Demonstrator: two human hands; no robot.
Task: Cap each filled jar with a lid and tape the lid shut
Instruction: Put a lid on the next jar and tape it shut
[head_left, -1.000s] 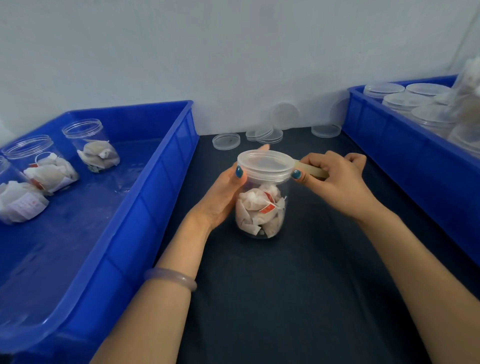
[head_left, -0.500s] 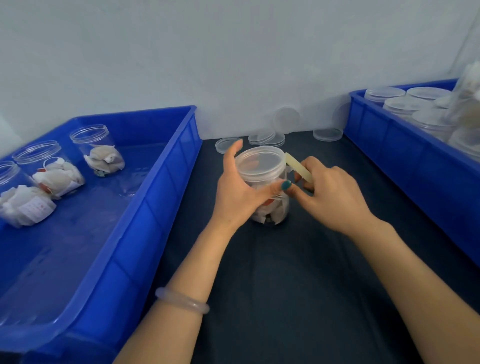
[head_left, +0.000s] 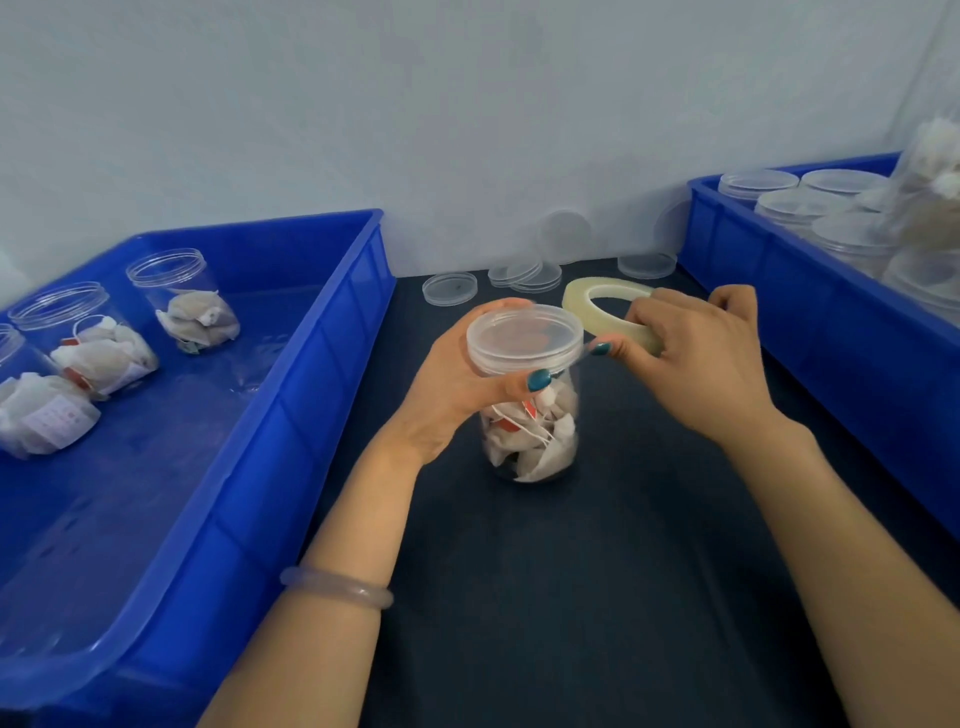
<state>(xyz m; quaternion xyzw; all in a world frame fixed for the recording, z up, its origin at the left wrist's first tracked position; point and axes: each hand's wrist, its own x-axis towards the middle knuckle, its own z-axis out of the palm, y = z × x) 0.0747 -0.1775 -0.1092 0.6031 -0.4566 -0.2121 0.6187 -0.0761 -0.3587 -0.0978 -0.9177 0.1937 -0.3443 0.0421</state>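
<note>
jar (head_left: 531, 434) in left hand (head_left: 457, 387), tape roll (head_left: 581, 305) in right hand (head_left: 693, 361), seemingly touching lid (head_left: 523, 339)

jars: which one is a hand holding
The capped jar on the dark mat, gripped by the left hand. The open jars in the left bin stand untouched.

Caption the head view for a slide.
Left hand grips the capped jar while the right hand holds the tape roll beside its lid.
</note>
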